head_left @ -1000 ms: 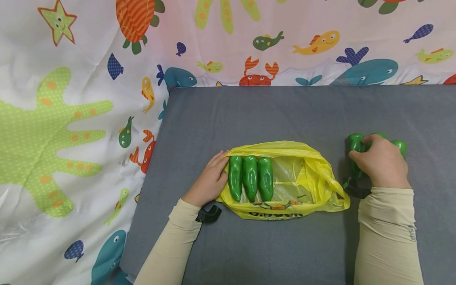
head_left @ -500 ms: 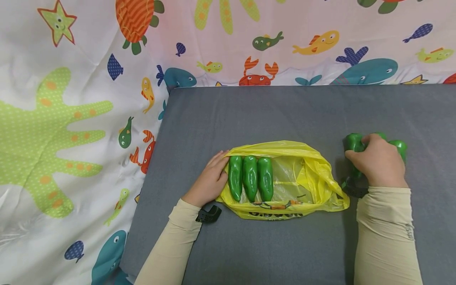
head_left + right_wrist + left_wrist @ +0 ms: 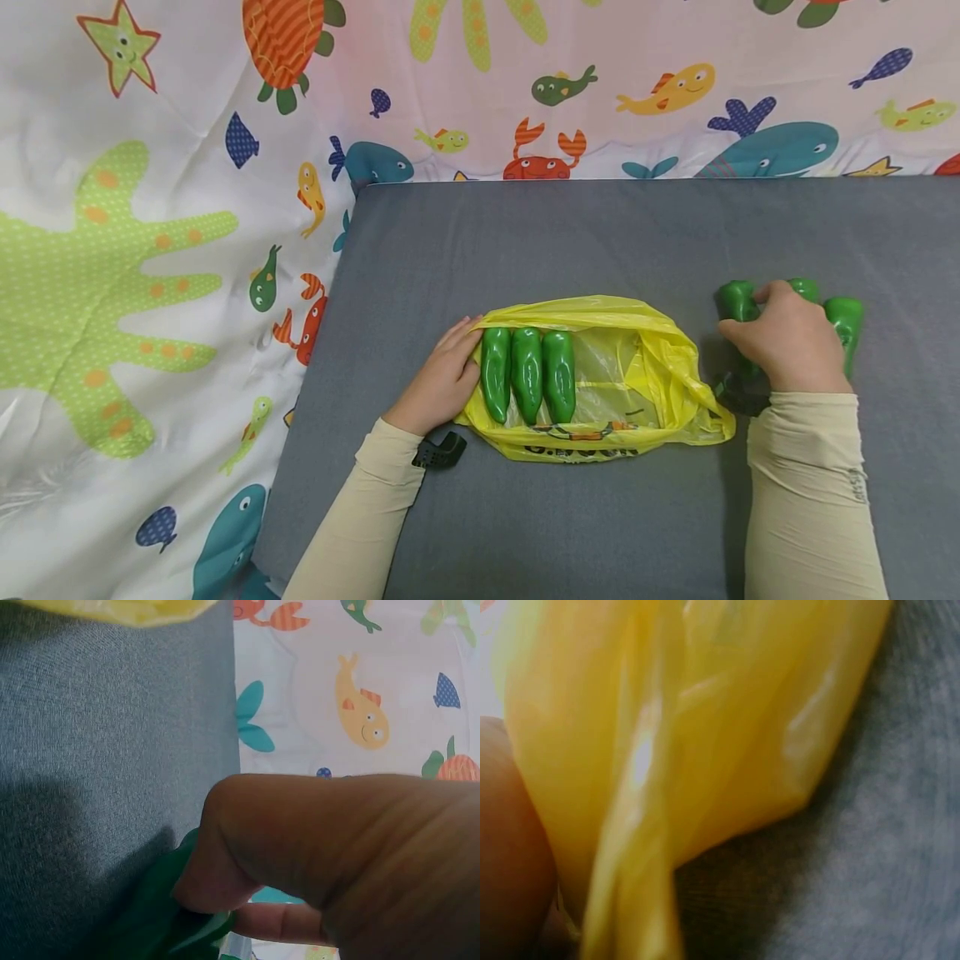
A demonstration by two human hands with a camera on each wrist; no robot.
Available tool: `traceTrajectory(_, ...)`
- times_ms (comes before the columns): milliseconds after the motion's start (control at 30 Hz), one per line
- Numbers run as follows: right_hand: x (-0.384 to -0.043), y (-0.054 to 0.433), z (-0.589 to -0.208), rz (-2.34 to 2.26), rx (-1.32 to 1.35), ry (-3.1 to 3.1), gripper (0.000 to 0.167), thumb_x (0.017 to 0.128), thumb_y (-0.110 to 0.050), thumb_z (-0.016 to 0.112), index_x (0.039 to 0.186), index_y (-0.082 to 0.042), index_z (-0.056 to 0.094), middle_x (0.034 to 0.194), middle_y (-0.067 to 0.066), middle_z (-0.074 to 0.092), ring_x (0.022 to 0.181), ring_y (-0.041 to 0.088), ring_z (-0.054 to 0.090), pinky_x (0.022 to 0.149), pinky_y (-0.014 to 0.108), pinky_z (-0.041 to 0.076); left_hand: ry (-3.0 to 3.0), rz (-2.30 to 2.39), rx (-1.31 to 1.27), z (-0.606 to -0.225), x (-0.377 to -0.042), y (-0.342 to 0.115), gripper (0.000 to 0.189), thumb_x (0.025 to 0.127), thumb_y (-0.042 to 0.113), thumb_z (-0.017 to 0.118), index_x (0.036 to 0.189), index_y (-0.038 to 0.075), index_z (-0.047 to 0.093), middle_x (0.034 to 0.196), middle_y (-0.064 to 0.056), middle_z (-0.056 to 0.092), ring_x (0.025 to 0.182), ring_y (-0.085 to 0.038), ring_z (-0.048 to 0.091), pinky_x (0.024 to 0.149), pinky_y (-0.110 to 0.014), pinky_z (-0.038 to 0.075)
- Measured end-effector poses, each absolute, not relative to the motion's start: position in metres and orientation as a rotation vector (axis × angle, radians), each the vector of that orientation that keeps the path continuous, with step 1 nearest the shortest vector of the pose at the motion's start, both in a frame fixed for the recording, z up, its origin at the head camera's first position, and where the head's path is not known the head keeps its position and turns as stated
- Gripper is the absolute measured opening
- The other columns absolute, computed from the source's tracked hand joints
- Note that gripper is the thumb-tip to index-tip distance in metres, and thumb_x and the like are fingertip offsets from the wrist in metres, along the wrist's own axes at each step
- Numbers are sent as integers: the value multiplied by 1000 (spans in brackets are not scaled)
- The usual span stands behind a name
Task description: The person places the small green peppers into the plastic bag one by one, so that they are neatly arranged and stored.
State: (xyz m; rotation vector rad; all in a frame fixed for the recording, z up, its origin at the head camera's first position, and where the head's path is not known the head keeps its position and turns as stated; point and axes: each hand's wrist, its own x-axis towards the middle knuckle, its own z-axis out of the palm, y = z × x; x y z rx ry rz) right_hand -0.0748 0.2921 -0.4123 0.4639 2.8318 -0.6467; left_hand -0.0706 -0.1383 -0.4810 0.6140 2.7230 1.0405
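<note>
A yellow plastic bag [image 3: 671,358] lies on its side with its mouth spread wide. Three glossy green chili peppers [image 3: 527,375] rest side by side in its left part. My left hand [image 3: 438,375] holds the bag's left edge, the fingertips partly covered by the film. In the left wrist view, the yellow film fills the middle beside part of that hand. To the right of the bag, my right hand [image 3: 798,346] pinches a green chili pepper [image 3: 738,302] between thumb and fingers. The right wrist view shows the thumb pressed against it.
Another green pepper [image 3: 847,321] lies right of my right hand, and one more pepper [image 3: 805,289] shows just behind it. The grey tabletop [image 3: 555,242] meets a sea-animal print cloth [image 3: 465,100] at the back and left.
My right hand has shifted slightly left with its pepper, widening the gap to the rightmost pepper, which now shows more. My left hand and the bag have not moved.
</note>
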Motion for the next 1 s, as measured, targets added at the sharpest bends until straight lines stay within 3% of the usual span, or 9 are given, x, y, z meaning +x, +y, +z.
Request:
traceTrajectory(533, -78, 289, -414, -751, 359, 2763, 70, 94, -36, 69, 135, 14, 45, 119, 38, 58, 102, 50, 55, 81, 64, 51, 2722, 1042, 609, -484, -71, -138, 53, 105, 6, 45, 157, -3, 44, 169, -11, 36, 160, -27, 25, 132, -41, 21)
traceTrajectory(633, -79, 291, -413, -776, 328, 2761, 68, 94, -36, 69, 135, 13, 46, 116, 36, 62, 99, 47, 59, 75, 56, 54, 2718, 1040, 610, -483, -71, -138, 53, 105, 6, 45, 157, -3, 44, 168, -11, 37, 160, -27, 25, 132, -41, 21)
traceTrajectory(800, -80, 292, -407, -865, 304, 2737, 68, 96, -37, 68, 138, 11, 47, 119, 38, 64, 76, 29, 71, 59, 34, 54, 2719, 1030, 613, -484, -72, -138, 53, 105, 6, 44, 157, -2, 44, 168, -11, 37, 160, -27, 25, 132, -40, 21)
traceTrajectory(900, -78, 292, -401, -911, 323, 2727, 69, 97, -38, 66, 143, 9, 45, 122, 37, 62, 70, 24, 70, 58, 32, 53, 2723, 1030, 620, -486, -73, -139, 53, 105, 6, 44, 158, -2, 44, 168, -11, 37, 160, -26, 25, 132, -40, 21)
traceTrajectory(1000, -76, 290, -393, -932, 350, 2728, 69, 97, -38, 64, 145, 7, 44, 123, 35, 61, 76, 27, 69, 57, 33, 52, 2725, 1033, 621, -487, -73, -140, 53, 105, 7, 43, 158, -1, 44, 168, -11, 37, 160, -26, 25, 132, -40, 21)
